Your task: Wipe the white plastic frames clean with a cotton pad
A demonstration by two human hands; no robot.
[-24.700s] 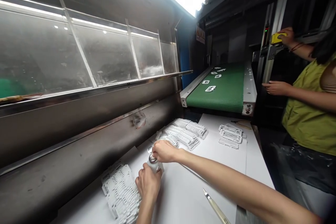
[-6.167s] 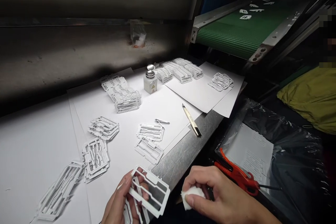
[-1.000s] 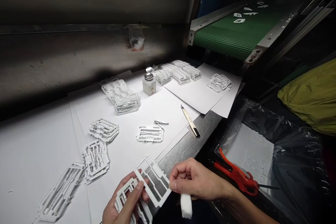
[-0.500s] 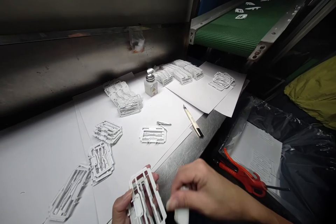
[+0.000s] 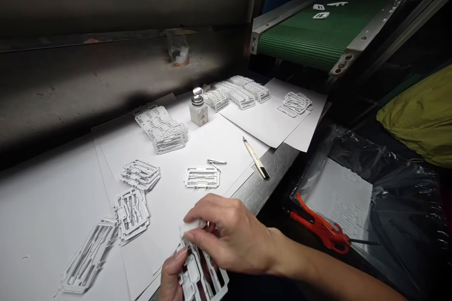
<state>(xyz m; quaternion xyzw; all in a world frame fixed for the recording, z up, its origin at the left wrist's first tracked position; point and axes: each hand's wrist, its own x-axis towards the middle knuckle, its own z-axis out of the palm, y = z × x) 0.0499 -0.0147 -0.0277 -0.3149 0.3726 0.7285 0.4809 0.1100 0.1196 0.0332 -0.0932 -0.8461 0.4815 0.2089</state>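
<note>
My left hand (image 5: 172,273) grips a white plastic frame (image 5: 192,270) with long slots, tilted up at the bottom of the view. Pinched in my right hand (image 5: 229,235) is a small white pad (image 5: 191,227), perhaps folded cloth or tissue, pressed against the frame's upper end. The hand covers part of that end. Beyond my hands, a single white frame (image 5: 202,178) lies flat on paper beside nail clippers (image 5: 216,162). Loose piles of similar frames (image 5: 132,211) rest to the left.
A pump-top bottle (image 5: 198,112) stands among rows of stacked frames (image 5: 235,94). A utility knife (image 5: 256,157) lies near the table edge. To the right are a red air gun (image 5: 319,228) and a plastic-lined box (image 5: 395,188). A green conveyor (image 5: 300,44) carries several parts.
My right hand has moved left and up, bringing the white pad from beside the frame onto its upper end. My left hand still holds the frame. The view has shifted slightly.
</note>
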